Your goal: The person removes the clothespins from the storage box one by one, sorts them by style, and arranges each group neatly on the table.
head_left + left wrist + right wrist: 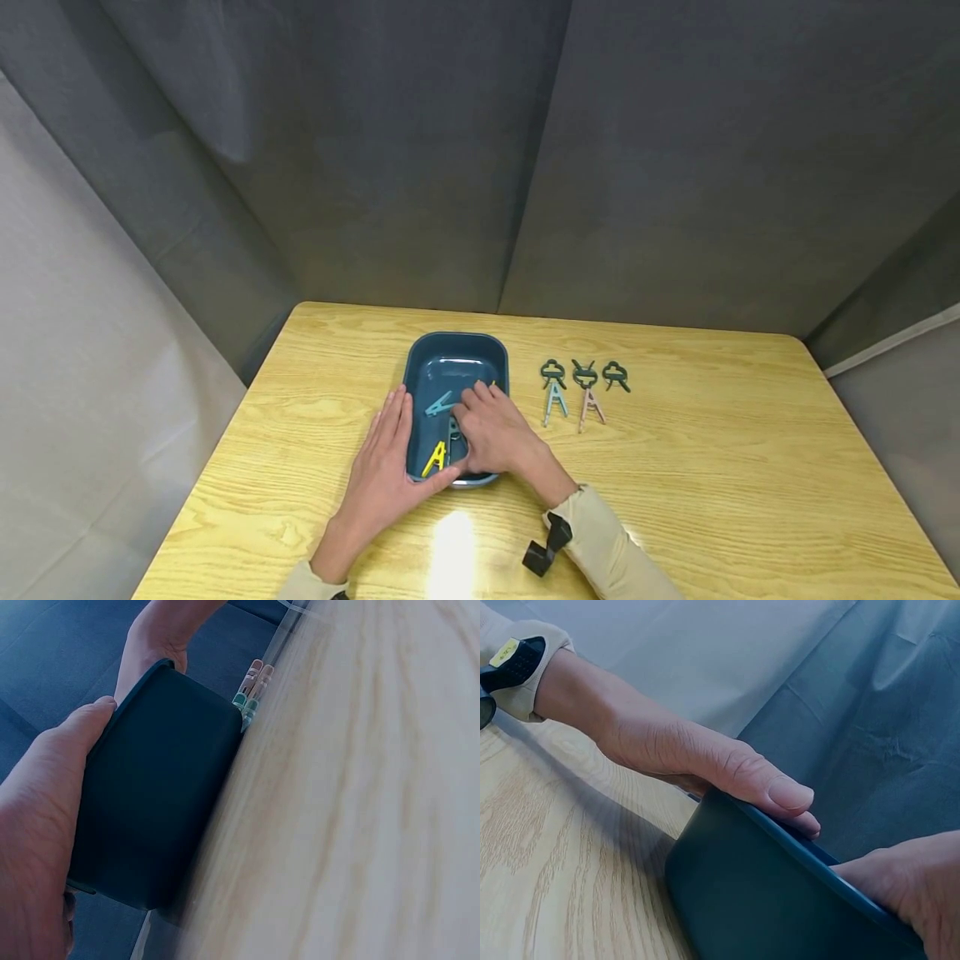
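Head view: one bin (459, 352), dark blue, on the tabletop (720, 442), towards its near edge.
Left hand (386, 468): at the bin's near left corner; grip spread wide, fingers straight along the left wall, thumb lying on the near rim.
Right hand (491, 429): reaching into the bin at its right side; fingers bent, partly hidden; whether the grip has hold of anything, cannot tell.
Bin contents: one light blue clip (438, 405), mid-left; one yellow clip (435, 458), near end.
Right of bin, on the tabletop: three dark green clips (585, 377) in a row; just nearer, one light blue clip (555, 402) below the leftmost, one pink clip (591, 408) below the middle one.
Behind: grey curtain (420, 167).
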A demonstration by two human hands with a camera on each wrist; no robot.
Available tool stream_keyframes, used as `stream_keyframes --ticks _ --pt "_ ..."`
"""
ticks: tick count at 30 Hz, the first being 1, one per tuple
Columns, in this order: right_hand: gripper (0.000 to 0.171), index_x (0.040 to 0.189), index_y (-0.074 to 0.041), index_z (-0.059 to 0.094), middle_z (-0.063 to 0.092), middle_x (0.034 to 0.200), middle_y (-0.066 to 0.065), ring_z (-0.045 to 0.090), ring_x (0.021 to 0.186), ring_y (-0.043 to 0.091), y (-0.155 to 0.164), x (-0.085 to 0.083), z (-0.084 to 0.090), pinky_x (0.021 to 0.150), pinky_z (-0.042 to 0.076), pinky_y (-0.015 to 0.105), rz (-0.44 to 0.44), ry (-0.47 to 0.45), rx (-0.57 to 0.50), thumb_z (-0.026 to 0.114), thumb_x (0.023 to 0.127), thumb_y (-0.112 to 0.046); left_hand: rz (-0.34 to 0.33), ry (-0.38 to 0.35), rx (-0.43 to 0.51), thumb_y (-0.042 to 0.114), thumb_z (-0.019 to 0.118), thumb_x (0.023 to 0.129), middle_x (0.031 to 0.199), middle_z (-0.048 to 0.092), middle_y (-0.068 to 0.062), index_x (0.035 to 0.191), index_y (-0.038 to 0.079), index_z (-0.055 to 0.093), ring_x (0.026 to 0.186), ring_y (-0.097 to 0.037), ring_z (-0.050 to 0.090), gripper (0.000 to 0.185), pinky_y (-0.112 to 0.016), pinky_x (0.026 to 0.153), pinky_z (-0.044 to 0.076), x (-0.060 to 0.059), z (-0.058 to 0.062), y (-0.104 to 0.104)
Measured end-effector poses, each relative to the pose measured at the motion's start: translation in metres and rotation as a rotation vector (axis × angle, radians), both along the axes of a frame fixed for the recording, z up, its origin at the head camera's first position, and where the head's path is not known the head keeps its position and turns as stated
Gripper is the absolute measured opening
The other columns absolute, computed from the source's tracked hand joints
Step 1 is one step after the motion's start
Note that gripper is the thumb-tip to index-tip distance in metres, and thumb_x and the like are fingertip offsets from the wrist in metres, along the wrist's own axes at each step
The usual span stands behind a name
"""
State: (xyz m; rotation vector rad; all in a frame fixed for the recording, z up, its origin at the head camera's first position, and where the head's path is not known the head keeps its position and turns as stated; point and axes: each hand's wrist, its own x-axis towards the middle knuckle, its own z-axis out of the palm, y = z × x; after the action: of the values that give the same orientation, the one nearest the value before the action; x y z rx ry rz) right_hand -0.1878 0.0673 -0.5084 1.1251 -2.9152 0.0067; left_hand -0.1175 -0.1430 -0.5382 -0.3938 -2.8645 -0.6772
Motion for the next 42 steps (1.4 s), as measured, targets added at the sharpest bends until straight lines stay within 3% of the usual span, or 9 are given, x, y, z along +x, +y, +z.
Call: stream_keyframes --ticks 27,34,42 --pt "0.088 0.129 -0.009 0.073 0.066 0.117 0.006 0.053 0.107 0.025 -0.0006 -0.0006 -0.0018 0.099 0.048 0.044 -0.012 0.001 -0.008 0.075 0.076 -0.079 -0.013 0.029 0.010 0.086 0.061 0.081 0.177 -0.001 -0.002 0.167 0.004 0.015 0.161 -0.030 0.012 0.127 -0.053 0.128 0.021 -0.0002 0.0014 0.0000" --pt "0.088 0.129 -0.009 0.073 0.066 0.117 0.006 0.054 0.109 0.026 -0.0011 -0.0006 -0.0024 0.101 0.048 0.044 -0.016 -0.005 -0.007 0.075 0.075 -0.079 -0.010 0.013 0.021 0.087 0.059 0.081 0.177 -0.002 0.000 0.167 0.004 0.016 0.162 -0.024 0.007 0.127 -0.050 0.129 0.020 0.0008 0.0027 0.0005" --pt "0.090 0.131 -0.009 0.072 0.066 0.119 0.007 0.055 0.113 0.027 -0.0018 0.0002 -0.0001 0.104 0.048 0.046 -0.030 -0.028 -0.003 0.074 0.076 -0.081 -0.013 0.025 0.023 0.085 0.062 0.082 0.177 0.000 -0.002 0.167 0.003 0.017 0.162 -0.027 0.010 0.126 -0.052 0.128 0.021 0.0009 0.0030 0.0004"
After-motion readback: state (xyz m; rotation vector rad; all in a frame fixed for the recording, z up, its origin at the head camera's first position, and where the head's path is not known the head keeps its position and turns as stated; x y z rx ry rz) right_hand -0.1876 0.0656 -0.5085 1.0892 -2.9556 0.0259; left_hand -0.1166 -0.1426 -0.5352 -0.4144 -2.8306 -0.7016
